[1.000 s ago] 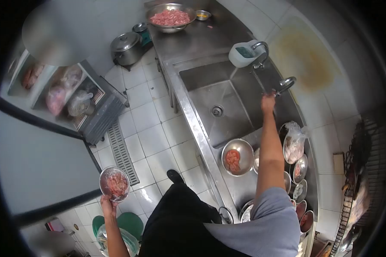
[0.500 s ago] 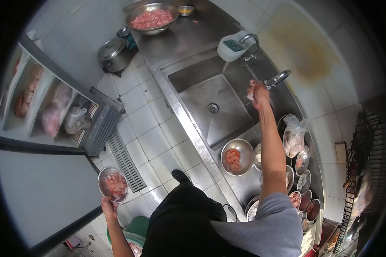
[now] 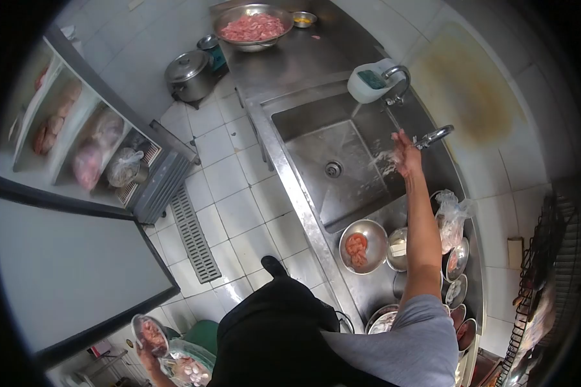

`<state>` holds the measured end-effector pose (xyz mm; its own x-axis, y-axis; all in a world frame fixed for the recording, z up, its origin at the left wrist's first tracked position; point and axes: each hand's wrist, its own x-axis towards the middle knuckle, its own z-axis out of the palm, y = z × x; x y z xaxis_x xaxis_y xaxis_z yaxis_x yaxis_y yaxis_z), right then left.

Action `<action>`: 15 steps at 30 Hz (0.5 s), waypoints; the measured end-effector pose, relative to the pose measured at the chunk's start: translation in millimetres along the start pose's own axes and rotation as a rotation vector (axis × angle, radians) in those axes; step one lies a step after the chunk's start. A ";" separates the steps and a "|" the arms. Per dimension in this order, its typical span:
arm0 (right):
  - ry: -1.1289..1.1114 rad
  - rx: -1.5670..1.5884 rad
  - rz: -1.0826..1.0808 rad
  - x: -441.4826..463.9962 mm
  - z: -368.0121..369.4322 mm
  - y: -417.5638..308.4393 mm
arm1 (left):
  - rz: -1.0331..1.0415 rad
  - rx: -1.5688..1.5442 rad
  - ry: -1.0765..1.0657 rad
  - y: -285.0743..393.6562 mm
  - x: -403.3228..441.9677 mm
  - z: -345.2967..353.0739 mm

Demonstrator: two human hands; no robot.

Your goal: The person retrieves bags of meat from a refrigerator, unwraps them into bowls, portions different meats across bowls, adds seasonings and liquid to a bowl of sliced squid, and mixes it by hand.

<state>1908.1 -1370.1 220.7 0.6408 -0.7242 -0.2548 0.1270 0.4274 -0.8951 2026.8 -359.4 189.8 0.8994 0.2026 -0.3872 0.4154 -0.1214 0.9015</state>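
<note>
Low at the left, the left hand [image 3: 147,358] is gripping a metal bowl [image 3: 137,327] by its side, and pinkish meat [image 3: 152,335] is lying inside. The metal bowl is tilting slightly, near a green bin [image 3: 202,335]; the fingers' exact grip is too small to tell.

Just short of the sink's near edge, toward the front edge of the steel counter, a round bowl [image 3: 377,233] is holding orange-pink pieces [image 3: 356,249]. Beside it, white blocks [image 3: 399,248] are sitting in another bowl, partly hidden by the right arm. A clear bag [image 3: 454,209] is resting by the counter's wall-side edge.

Farther out, the right hand [image 3: 407,155] is hovering over the sink's wall-side edge, empty and fairly wide, just beside the near tap [image 3: 436,136]. Water [image 3: 387,164] is splashing from it into the sink [image 3: 303,148]. Rinsing seems to be under way rather than finished, while the meat is staying off the counter, not yet set down.

Beyond, a white container [image 3: 366,90] is hanging at the far tap [image 3: 403,79]. Near the counter's far left corner, a wide bowl is holding heaped meat strips [image 3: 255,27], which neither hand is touching.
</note>
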 end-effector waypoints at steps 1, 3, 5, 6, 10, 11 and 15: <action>0.060 0.013 -0.056 3.2 -0.1 2.4 | 0.018 0.007 -0.046 23.4 -10.0 -6.5; 0.040 -0.166 -0.024 12.2 -8.5 1.5 | 0.046 0.125 0.046 50.2 -8.2 -24.9; 0.000 -0.338 0.006 31.7 -31.5 8.4 | 0.093 0.167 -0.060 66.7 10.1 -57.1; 0.036 -0.938 -0.191 48.5 -56.2 21.8 | 0.146 0.203 -0.097 77.6 12.7 -65.4; 0.016 -2.290 -0.416 59.1 -46.4 4.9 | 0.191 0.283 -0.191 100.2 45.1 -100.8; 0.213 -1.977 -0.332 112.0 -115.6 36.3 | 0.109 0.438 -0.066 105.4 52.3 -104.4; -0.177 -2.750 0.285 57.9 -29.5 -11.2 | 0.279 0.828 -0.068 147.0 21.2 -53.7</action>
<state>1921.4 -1432.8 205.2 0.5113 -0.7295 -0.4543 -0.3452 -0.6585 0.6688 2099.6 -320.8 324.5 0.9781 0.0056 -0.2083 0.1208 -0.8298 0.5449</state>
